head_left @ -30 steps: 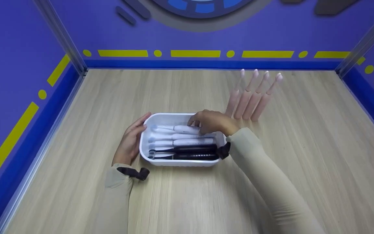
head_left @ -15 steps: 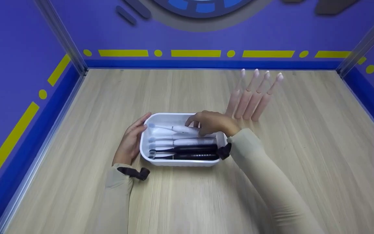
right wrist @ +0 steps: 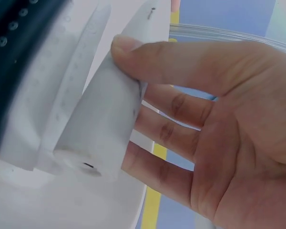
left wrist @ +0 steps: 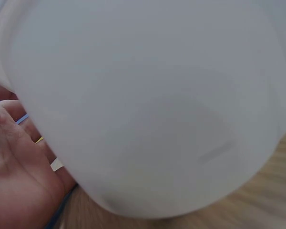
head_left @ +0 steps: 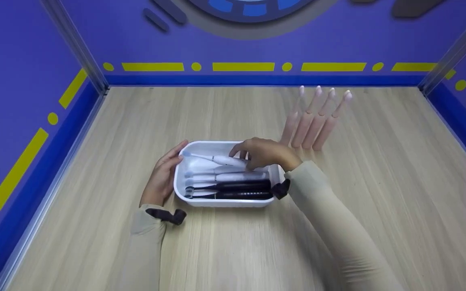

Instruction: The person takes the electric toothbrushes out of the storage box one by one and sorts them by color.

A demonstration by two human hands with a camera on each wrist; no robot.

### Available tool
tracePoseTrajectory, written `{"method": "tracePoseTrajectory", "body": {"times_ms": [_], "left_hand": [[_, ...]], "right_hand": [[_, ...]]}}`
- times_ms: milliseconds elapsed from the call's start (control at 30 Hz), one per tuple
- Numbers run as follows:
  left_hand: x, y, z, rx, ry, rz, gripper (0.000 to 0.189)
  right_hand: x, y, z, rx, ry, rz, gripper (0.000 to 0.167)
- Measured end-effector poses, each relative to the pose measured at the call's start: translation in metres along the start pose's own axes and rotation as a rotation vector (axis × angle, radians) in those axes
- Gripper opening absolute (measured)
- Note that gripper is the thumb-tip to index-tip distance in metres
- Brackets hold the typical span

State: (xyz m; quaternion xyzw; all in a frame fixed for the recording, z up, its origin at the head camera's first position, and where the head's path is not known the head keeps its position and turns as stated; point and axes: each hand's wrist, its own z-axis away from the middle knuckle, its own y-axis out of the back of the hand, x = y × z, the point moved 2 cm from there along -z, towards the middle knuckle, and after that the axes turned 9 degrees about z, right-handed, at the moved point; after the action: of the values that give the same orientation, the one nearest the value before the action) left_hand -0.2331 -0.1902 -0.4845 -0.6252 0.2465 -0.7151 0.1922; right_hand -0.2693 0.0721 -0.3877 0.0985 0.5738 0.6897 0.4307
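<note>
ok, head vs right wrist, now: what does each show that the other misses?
Only head: the left hand against the white box, and the brush head of the pinched white toothbrush.
Only right wrist: that toothbrush's base end, out of sight in the head view.
Both: the right hand pinching the toothbrush, the box, and at least one black toothbrush.

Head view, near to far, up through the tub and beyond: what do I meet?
Near wall of the white tub, black toothbrushes, resting white toothbrushes, single white toothbrush pinched by the right hand, pink toothbrushes, back wall.
</note>
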Motion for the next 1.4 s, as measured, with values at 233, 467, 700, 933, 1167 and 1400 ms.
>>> {"method": "tracePoseTrajectory", "body": {"times_ms": [233, 467, 700, 933, 1167, 1400], "left_hand": [[0.000, 0.000, 0.001, -0.016, 0.002, -0.021, 0.049], [0.000, 0.000, 0.000, -0.015, -0.007, -0.009, 0.049], [0.001, 0.000, 0.000, -0.009, -0.011, -0.011, 0.050], [0.001, 0.001, 0.000, 0.017, 0.012, -0.016, 0.051], [0.001, 0.001, 0.000, -0.004, 0.014, -0.013, 0.050], [0.000, 0.001, 0.001, -0.031, -0.002, -0.004, 0.049]], "right_hand": [[0.003, 0.001, 0.004, 0.037, 0.033, -0.056, 0.054], [0.004, 0.003, 0.009, 0.073, 0.040, -0.068, 0.054], [0.005, 0.004, 0.012, 0.091, 0.065, -0.081, 0.055], [0.008, 0.004, 0.015, 0.119, 0.083, -0.116, 0.055], [0.009, 0.006, 0.019, 0.175, 0.093, -0.137, 0.054], [0.011, 0.005, 0.023, 0.226, 0.095, -0.144, 0.052]]}}
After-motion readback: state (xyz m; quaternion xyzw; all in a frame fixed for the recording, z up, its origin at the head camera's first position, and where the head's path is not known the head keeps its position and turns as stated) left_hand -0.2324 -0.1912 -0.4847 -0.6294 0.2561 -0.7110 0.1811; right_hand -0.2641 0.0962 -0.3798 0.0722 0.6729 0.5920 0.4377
